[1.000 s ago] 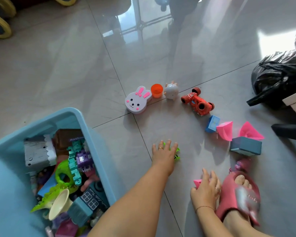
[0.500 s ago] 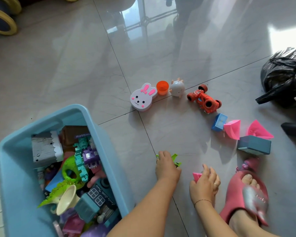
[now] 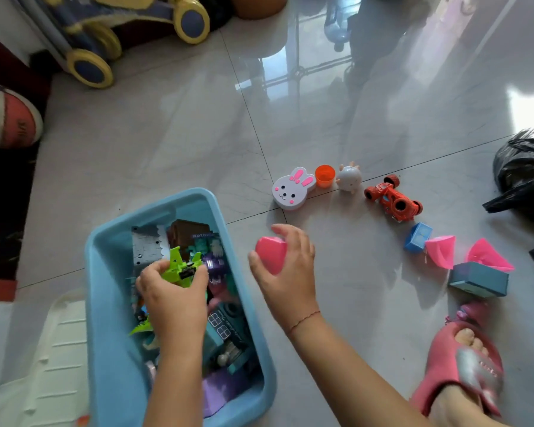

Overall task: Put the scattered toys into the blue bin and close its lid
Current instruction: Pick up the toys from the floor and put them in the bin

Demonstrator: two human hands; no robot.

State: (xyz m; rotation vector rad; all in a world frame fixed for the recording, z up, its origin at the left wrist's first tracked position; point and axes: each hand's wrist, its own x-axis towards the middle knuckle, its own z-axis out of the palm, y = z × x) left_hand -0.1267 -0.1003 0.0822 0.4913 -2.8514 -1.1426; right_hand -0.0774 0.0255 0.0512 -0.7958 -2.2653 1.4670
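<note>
My left hand [image 3: 171, 298] is over the open blue bin [image 3: 105, 291], fingers pinched on a green plane [image 3: 182, 268]; the hand hides the plane's near half and part of the toys heaped in the bin. My right hand [image 3: 285, 272], just right of the bin's rim, is cupped round a pink piece [image 3: 270, 254], whose shape the palm largely covers. On the tiles farther right lie a bunny case [image 3: 293, 189], an orange cup [image 3: 325, 176], a white figure [image 3: 348, 177], a red car [image 3: 393, 199], a blue block [image 3: 417, 237], two pink cones [image 3: 441, 251] and a teal box [image 3: 478, 283]. My slippered foot [image 3: 463, 365] is blurred at near right. A pale ribbed panel [image 3: 50, 359] left of the bin is cut off; I cannot tell whether it is the lid.
</note>
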